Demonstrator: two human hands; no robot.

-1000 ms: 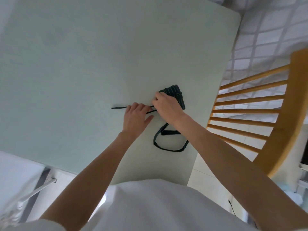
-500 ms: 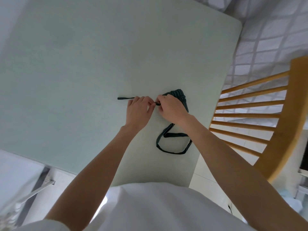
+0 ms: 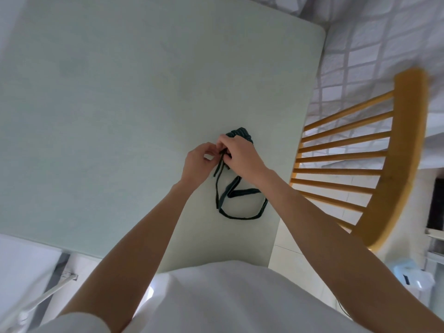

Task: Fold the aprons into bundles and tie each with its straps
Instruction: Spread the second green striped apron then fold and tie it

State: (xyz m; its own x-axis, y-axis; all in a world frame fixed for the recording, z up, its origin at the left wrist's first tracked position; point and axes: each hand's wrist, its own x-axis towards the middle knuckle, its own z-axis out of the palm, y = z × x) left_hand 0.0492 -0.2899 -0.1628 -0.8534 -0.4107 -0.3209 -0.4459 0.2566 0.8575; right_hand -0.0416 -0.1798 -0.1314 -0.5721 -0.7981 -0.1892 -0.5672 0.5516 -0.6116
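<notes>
Both hands, left (image 3: 200,162) and right (image 3: 237,155), pinching apron (image 3: 240,133) straps (image 3: 219,168) near table's right edge (image 3: 304,131).

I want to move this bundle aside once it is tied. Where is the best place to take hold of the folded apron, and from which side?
Probably across the folded apron itself, pinching its body from above at the far end, which shows bare beyond the right hand. The strap loop lies slack on the table toward the person, so lifting by it may let the bundle dangle or loosen.
</notes>
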